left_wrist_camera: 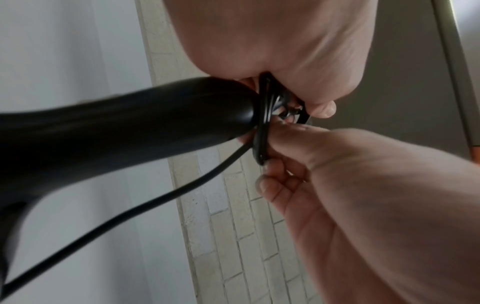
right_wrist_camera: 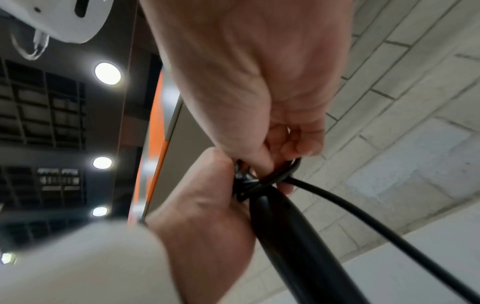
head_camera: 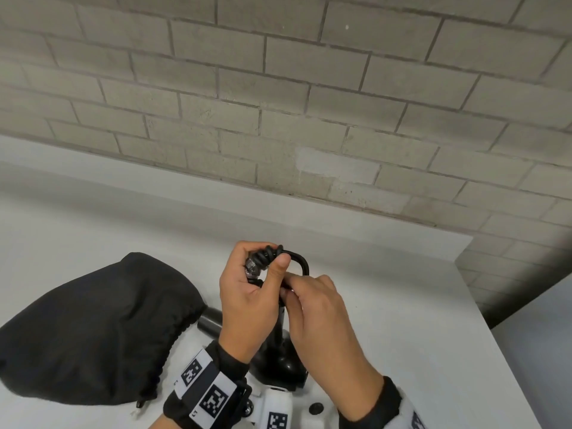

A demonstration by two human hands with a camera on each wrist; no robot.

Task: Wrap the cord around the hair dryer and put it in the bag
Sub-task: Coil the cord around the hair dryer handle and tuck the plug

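The black hair dryer [head_camera: 280,360] stands on the white table with its handle [left_wrist_camera: 130,123] pointing up. Black cord [head_camera: 266,253] is wound in a coil round the handle's upper end. My left hand [head_camera: 263,261] grips that end, fingers curled round the coil and thumb pressed on top. A short loop of cord [head_camera: 301,261] arches to the right. My right hand [head_camera: 294,287] pinches the cord just below that loop, against the left thumb. A loose run of cord [right_wrist_camera: 376,218] trails away along the handle [right_wrist_camera: 298,246]. The black drawstring bag [head_camera: 93,329] lies to the left.
The white table [head_camera: 402,305] runs back to a pale brick wall [head_camera: 278,119]; its right edge falls away near the right of the head view. The bag's gathered mouth [head_camera: 185,320] faces the hair dryer.
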